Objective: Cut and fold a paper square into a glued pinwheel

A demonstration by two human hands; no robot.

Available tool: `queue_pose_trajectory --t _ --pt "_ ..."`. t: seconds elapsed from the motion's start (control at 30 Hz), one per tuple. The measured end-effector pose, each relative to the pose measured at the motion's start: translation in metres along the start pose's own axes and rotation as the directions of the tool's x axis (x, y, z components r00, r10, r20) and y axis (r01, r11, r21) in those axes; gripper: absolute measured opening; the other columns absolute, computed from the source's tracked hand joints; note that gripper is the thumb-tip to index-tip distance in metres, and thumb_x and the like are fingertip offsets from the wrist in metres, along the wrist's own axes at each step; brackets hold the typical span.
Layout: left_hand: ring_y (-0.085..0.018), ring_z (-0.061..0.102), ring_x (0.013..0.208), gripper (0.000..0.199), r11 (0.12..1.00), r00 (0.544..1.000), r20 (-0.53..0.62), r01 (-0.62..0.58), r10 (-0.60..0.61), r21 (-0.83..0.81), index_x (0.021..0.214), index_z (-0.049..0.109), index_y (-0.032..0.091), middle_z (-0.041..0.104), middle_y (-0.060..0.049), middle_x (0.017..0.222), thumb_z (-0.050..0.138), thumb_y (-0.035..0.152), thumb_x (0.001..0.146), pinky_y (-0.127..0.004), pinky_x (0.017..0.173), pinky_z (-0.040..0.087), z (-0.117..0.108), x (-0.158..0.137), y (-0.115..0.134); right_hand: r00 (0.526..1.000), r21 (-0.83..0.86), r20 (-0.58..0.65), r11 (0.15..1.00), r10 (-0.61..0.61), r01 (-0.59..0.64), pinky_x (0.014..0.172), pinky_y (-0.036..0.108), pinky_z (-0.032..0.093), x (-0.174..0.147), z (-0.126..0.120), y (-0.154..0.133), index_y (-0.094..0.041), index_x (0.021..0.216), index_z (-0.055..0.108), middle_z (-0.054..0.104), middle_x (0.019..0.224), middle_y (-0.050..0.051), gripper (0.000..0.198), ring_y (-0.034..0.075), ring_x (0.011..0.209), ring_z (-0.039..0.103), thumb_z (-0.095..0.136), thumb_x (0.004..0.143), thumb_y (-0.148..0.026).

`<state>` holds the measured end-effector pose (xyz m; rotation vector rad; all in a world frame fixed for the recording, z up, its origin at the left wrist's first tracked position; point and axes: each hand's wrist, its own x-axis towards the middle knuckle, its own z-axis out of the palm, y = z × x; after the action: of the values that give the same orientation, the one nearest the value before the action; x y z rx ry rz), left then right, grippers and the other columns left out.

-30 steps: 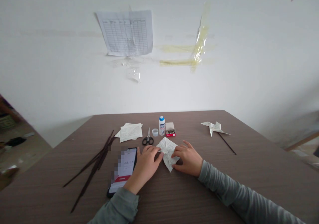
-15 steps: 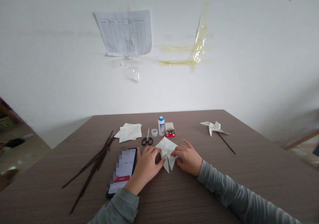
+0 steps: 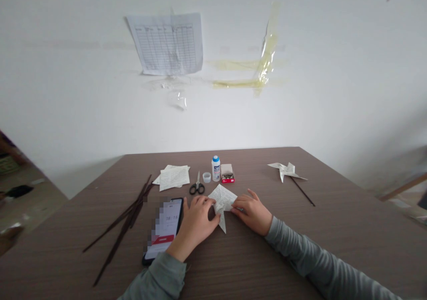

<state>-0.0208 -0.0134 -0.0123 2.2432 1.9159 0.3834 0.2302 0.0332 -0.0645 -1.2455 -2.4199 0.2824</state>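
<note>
1. Paper (image 3: pixel 223 198): lies creased on the table (image 3: pixel 273 264), between both hands. Judged light, limp and easily torn; hold by edges or corners, using light fingertip pressure.
2. Left hand (image 3: pixel 196 219): thumb and fingers spread apart, tips resting on the paper's left side.
3. Right hand (image 3: pixel 253 213): thumb and fingers appear pinched together on the paper's right corner; the contact is small in view, so the exact hold is uncertain.
4. Just beyond, left to right: scissors (image 3: pixel 197 188), cup (image 3: pixel 207 178), bottle (image 3: pixel 216 170), box (image 3: pixel 227 180).
5. Outward: phone (image 3: pixel 166 233) at near left; pinwheel (image 3: pixel 287 171) at far right.
</note>
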Motion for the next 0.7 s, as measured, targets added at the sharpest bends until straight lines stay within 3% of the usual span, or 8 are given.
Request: queue_pose_trajectory --t 0.2,0.33,0.7 --pt "-0.049 0.073 0.171 0.047 0.999 1.000 0.018 -0.007 0.006 0.040 0.153 0.092 0.030 0.089 -0.017 0.165 0.081 0.024 0.108 -0.090 0.156 0.037 0.002 -0.001 0.004 0.987 0.141 -0.103 0.984 0.121 -0.106 0.154 0.078 0.047 0.001 0.016 0.003 -0.030 0.126 0.091 0.101 0.114 0.005 0.018 0.034 0.118 0.098 0.081 0.116 -0.020" --pt "-0.050 0.072 0.172 0.050 0.998 1.000 0.031 -0.003 0.002 0.056 0.158 0.091 0.031 0.087 -0.019 0.169 0.081 0.027 0.109 -0.090 0.156 0.035 0.005 -0.001 0.005 0.979 0.185 -0.165 0.979 0.121 -0.090 0.153 0.078 0.048 0.002 0.022 0.006 -0.030 0.121 0.088 0.100 0.106 0.003 0.010 0.032 0.109 0.098 0.084 0.114 -0.024" --pt "-0.049 0.070 0.173 0.052 0.998 1.000 0.027 -0.002 0.000 0.060 0.162 0.090 0.028 0.085 -0.019 0.169 0.084 0.028 0.110 -0.090 0.156 0.037 0.006 0.000 0.004 0.968 -0.037 -0.252 0.999 -0.006 -0.003 0.146 0.063 0.054 -0.003 0.028 0.007 -0.032 0.112 0.098 0.099 0.101 0.004 0.017 0.031 0.104 0.094 0.083 0.119 -0.027"
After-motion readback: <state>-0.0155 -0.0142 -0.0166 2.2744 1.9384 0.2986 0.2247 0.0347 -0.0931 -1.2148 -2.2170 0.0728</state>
